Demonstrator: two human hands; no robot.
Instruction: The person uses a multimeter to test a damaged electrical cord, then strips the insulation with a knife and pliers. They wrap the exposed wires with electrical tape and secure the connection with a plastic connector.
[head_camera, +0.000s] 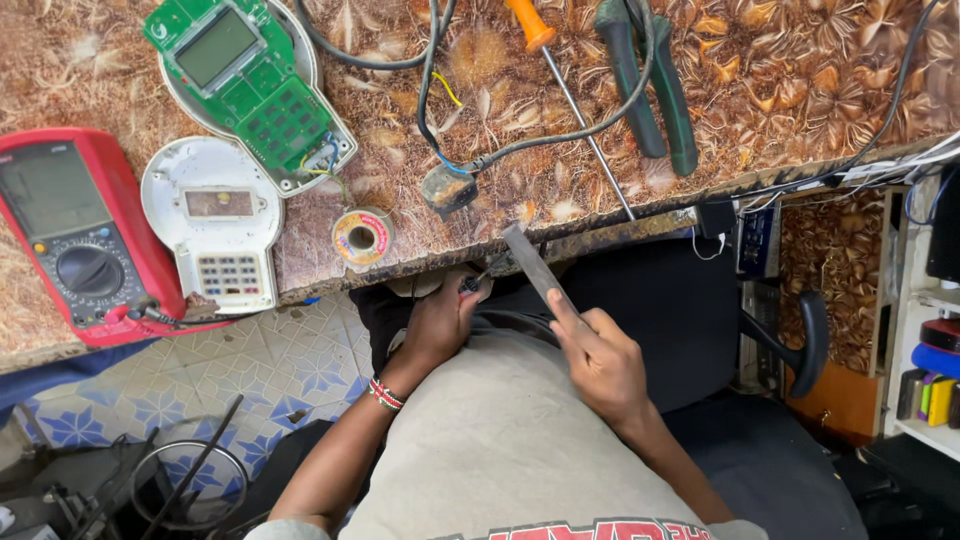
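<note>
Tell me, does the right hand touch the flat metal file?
Touching. The head view shows the right hand gripping the lower end of the flat metal file, with its index finger laid along the blade; no gap shows between them.

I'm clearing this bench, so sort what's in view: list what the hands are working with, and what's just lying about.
In hand:
flat file, in the right hand
small dark tool tip, in the left hand

Lying about:
red meter
green circuit board
white keypad cover
solder reel
orange screwdriver
green pliers
</note>
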